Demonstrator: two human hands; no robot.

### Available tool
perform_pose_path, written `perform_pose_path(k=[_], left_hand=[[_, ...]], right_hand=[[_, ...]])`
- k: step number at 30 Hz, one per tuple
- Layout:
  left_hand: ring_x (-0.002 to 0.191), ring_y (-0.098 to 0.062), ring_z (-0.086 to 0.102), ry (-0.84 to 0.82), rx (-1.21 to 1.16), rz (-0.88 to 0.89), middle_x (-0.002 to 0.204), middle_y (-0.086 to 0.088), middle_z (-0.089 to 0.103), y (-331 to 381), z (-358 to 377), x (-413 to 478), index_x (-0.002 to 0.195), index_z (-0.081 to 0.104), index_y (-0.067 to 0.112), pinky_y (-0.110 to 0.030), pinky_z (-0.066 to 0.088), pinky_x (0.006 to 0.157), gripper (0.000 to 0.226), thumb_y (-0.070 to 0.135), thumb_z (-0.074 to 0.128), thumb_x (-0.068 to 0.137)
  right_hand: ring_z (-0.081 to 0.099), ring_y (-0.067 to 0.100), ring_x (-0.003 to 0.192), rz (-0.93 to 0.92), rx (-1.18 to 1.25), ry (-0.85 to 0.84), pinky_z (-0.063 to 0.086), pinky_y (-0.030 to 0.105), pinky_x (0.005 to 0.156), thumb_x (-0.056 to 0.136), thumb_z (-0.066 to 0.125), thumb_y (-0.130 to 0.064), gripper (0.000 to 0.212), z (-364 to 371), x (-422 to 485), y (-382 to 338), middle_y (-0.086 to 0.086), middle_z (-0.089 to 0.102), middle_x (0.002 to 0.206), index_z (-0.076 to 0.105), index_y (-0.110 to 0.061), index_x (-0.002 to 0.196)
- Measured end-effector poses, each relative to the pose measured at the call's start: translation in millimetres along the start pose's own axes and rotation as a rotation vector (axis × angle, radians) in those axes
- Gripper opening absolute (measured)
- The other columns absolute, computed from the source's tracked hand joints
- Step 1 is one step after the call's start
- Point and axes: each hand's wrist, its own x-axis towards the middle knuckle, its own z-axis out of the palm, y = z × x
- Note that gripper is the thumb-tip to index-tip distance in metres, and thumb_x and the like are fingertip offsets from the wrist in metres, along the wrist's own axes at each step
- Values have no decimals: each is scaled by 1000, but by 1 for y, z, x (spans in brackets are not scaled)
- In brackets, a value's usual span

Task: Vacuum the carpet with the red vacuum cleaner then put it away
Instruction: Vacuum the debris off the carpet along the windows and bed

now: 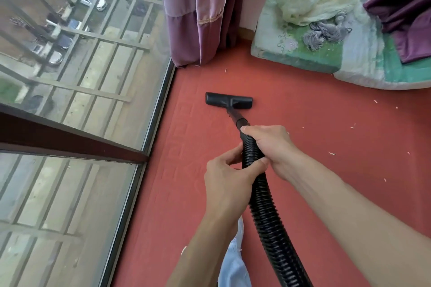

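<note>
A black ribbed vacuum hose (268, 216) runs up from the bottom edge to a short black tube and a flat black floor nozzle (228, 100), which lies on the red carpet (326, 193). My right hand (270, 147) grips the hose near its upper end. Just below it, my left hand (231, 179) wraps the hose from the left. The red body of the vacuum cleaner is out of view.
A floor-to-ceiling window (70, 77) with a dark frame borders the carpet on the left. A purple curtain (200, 11) hangs at the far corner. Folded bedding and cloths (326, 37) lie at the back right. Small white scraps (331, 153) dot the carpet on the right.
</note>
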Motion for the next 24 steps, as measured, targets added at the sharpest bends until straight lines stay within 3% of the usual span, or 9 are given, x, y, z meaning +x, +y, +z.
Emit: perform_pose_path(k=[3, 8, 12, 17, 21, 24], left_hand=[[85, -27, 76, 38, -6, -20, 99, 12, 76, -2, 1, 18, 114, 75, 30, -49, 60, 86, 38, 18, 80, 78], [88, -22, 75, 76, -35, -27, 106, 13, 74, -4, 14, 53, 121, 71, 26, -46, 60, 87, 45, 17, 81, 78], [91, -20, 75, 126, -42, -39, 109, 8, 73, -5, 21, 91, 122, 70, 21, -41, 61, 84, 48, 15, 84, 76], [92, -32, 74, 94, -4, -71, 109, 1, 74, -10, 27, 121, 120, 71, 20, -52, 60, 87, 46, 14, 81, 75], [75, -26, 71, 39, -9, -94, 107, -1, 74, -12, 25, 105, 122, 70, 17, -50, 61, 83, 43, 4, 76, 81], [69, -23, 69, -51, -12, -101, 106, -4, 75, -5, 20, 67, 122, 71, 17, -47, 60, 79, 45, 2, 75, 80]], right_hand=[[60, 21, 74, -41, -2, -9, 53, 40, 82, 86, 68, -29, 18, 6, 19, -1, 6, 65, 78, 70, -13, 77], [60, 21, 74, -54, 27, 1, 53, 46, 90, 87, 67, -30, 27, 6, 58, -7, 7, 64, 80, 70, -4, 89], [62, 24, 76, -46, 91, 8, 55, 48, 87, 87, 67, -28, 14, 16, 91, -17, 8, 66, 81, 71, -15, 83], [62, 23, 81, -51, 48, 15, 54, 38, 85, 91, 66, -23, 23, 14, 126, -18, 5, 66, 85, 71, -10, 109], [65, 24, 87, -20, 38, -8, 54, 39, 85, 89, 67, -26, 21, 1, 116, -3, 7, 70, 91, 72, -14, 106], [62, 23, 80, 146, 269, -81, 53, 35, 75, 84, 71, -24, 28, -19, 88, 12, 11, 64, 89, 66, -4, 103]])
